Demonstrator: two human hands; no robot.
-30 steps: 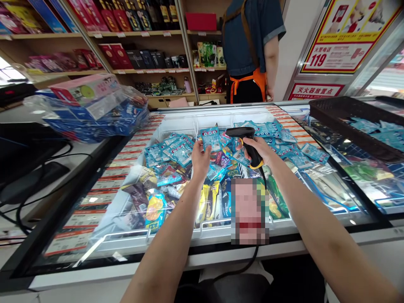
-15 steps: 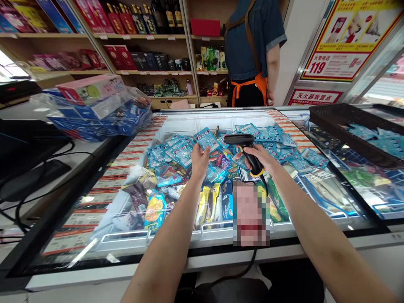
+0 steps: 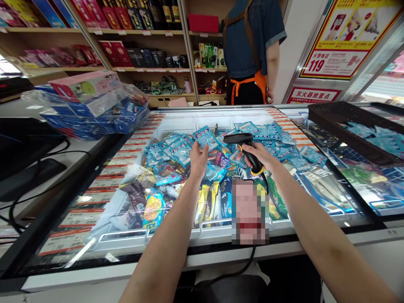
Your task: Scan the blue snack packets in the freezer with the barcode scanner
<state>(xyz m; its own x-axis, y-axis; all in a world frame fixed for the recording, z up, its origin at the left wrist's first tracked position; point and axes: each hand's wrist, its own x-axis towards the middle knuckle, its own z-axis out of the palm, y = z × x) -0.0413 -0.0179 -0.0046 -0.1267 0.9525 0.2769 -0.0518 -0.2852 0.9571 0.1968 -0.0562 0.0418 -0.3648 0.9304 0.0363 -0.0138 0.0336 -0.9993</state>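
Note:
My left hand (image 3: 199,159) pinches a blue packet (image 3: 205,137) by its lower edge, its printed side facing up. In my right hand (image 3: 257,155) is a black and yellow barcode scanner (image 3: 239,138), its head pointing left toward that packet, with a gap between the two. A cable runs down from the scanner's handle. Many more blue packets lie on the glass in a left pile (image 3: 178,147) and a right pile (image 3: 265,130). A purple packet shows through between my hands.
Below the glass, the freezer (image 3: 126,240) holds wrapped ice creams. A pixelated patch covers something at the front edge. Bagged boxes (image 3: 94,105) sit at the left; a dark basket (image 3: 353,132) with blue packets stands right. A person (image 3: 249,50) in an orange apron stands behind, by shelves (image 3: 139,31).
The view has shifted slightly. Both hands keep almost the same place, with the packet and the scanner still held.

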